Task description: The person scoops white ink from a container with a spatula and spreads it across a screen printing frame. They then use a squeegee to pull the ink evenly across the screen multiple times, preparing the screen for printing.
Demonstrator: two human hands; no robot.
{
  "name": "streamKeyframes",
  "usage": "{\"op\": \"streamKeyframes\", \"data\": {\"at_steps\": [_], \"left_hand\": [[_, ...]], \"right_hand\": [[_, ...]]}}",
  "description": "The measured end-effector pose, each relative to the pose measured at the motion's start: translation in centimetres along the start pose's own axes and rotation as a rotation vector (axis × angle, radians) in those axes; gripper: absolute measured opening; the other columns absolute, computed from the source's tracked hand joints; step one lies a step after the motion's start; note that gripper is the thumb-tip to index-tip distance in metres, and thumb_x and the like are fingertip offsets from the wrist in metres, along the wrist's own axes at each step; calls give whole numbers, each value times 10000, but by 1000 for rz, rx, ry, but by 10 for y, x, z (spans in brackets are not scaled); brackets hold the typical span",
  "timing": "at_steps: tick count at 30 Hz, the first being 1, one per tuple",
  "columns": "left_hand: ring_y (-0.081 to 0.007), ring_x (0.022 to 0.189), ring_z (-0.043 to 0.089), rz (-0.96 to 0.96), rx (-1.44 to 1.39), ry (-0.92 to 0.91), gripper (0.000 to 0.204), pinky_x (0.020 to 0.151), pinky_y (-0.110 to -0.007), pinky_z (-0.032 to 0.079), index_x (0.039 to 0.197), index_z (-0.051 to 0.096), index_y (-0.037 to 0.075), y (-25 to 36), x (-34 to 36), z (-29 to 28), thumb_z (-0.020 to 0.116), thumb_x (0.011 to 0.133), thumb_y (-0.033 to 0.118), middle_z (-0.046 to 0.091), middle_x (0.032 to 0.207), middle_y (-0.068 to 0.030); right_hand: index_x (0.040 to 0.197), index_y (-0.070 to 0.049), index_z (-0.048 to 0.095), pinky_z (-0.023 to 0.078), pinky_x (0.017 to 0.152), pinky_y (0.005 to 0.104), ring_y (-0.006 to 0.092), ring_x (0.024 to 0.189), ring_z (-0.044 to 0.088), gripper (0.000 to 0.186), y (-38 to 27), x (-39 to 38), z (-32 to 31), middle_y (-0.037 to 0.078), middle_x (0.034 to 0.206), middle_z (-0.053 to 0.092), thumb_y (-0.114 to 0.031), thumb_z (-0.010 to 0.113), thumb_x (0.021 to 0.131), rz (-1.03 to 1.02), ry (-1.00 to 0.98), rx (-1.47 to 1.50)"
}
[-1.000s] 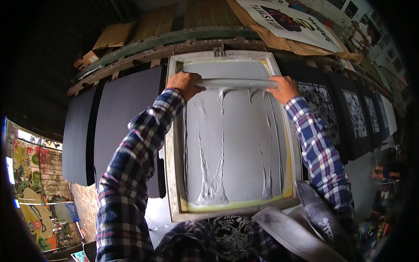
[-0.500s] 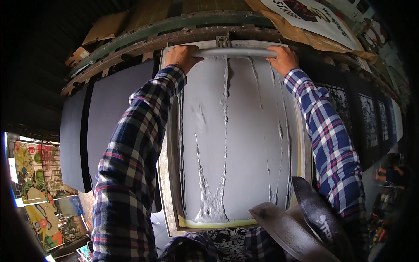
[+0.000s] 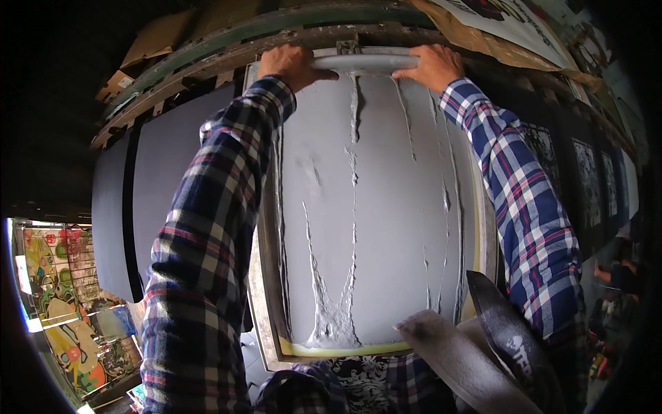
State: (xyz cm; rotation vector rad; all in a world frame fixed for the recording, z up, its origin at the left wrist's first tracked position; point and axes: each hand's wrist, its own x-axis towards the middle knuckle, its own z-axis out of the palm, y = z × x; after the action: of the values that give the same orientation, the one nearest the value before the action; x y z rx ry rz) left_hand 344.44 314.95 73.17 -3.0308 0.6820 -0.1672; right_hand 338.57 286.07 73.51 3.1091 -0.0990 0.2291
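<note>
A framed printing screen [image 3: 260, 297] lies in front of me, its mesh coated with grey ink [image 3: 400, 221]. Raised streaks of ink run lengthwise over it, and a thick clump [image 3: 334, 331] sits at the near end. Across the far end rests a long grey squeegee [image 3: 367, 63]. My left hand [image 3: 289, 66] is closed on its left end, thumb along the near side. At the right end my right hand [image 3: 439, 67] grips it the same way. The squeegee's blade edge is hidden beneath its body.
Dark flat panels [image 3: 179, 179] flank the screen on the left; dark panels with pale prints [image 3: 585, 179] are on the right. A rail [image 3: 227, 43] runs behind, with a cardboard box [image 3: 157, 36] and brown paper [image 3: 476, 38]. Loose straps [image 3: 452, 359] hang over the near right corner.
Both hands, the squeegee and the screen's far edge sit higher in the picture, as the view has tilted slightly. Both thumbs now reach farther inward along the squeegee, which stays at the far end.
</note>
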Motion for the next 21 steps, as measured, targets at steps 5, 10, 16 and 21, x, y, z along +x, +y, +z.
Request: {"op": "streamKeyframes", "data": {"at_steps": [5, 10, 16, 21], "left_hand": [[-271, 931, 767, 60, 27, 53, 744, 873, -409, 613, 1161, 775, 113, -12, 10, 3, 727, 794, 759, 786, 971, -123], [-272, 976, 758, 53, 12, 18, 693, 917, -410, 598, 1130, 792, 124, -8, -1, 1, 755, 789, 726, 786, 1010, -115], [-277, 954, 756, 101, 52, -51, 688, 898, -423, 596, 1087, 806, 151, -1, -29, -9, 662, 834, 774, 785, 982, -102], [-255, 982, 755, 53, 67, -189, 682, 945, -405, 597, 1121, 807, 146, 15, -62, -21, 673, 855, 760, 786, 1018, -87]], "right_hand": [[1187, -142, 788, 549, 992, 465, 349, 1125, 705, 768, 8, 18, -2, 159, 1219, 738, -682, 876, 649, -98, 76, -75], [1243, -145, 762, 540, 1019, 468, 355, 1143, 697, 793, 1, 3, -2, 166, 1221, 734, -669, 877, 659, -60, 18, -81], [1263, -121, 744, 531, 1036, 466, 362, 1168, 683, 830, -4, -22, -15, 174, 1259, 718, -662, 885, 651, -46, -32, -84], [1252, -142, 747, 530, 1033, 447, 339, 1160, 693, 801, -8, -64, -23, 159, 1258, 723, -663, 882, 658, -14, -99, -78]]}}
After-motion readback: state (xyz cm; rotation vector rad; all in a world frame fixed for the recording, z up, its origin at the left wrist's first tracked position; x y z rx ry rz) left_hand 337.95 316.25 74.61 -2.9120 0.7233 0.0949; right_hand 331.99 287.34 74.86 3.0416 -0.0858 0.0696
